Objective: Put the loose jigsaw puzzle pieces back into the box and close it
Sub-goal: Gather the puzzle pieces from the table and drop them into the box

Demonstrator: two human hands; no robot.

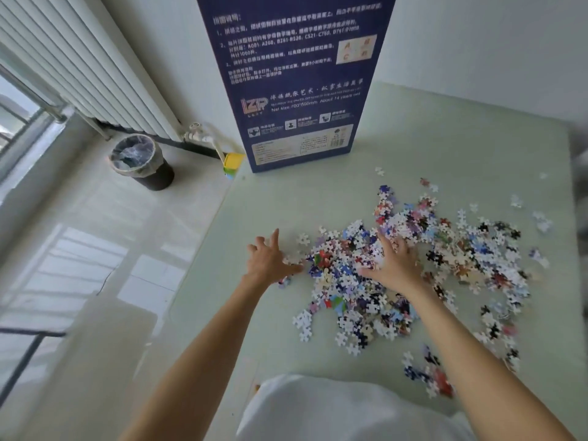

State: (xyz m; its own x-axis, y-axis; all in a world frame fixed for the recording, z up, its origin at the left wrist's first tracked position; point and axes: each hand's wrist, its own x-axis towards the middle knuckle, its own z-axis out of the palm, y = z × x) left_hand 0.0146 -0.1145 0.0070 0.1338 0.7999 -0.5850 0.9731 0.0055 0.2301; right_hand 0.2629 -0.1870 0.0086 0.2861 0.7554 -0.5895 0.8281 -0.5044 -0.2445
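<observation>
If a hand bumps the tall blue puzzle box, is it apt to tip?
Probably: the blue puzzle box stands upright on a narrow end on the pale green table. It looks like thin card, so probably light, sliding or toppling easily.

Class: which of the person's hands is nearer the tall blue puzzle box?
Left. The left hand lies below the blue puzzle box, at the pile's left edge; the right hand rests farther right, on the pieces.

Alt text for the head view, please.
Two bare hands, left and right, spread open over a pile of loose puzzle pieces on a pale green table. A tall blue box stands upright at the table's far edge.
</observation>
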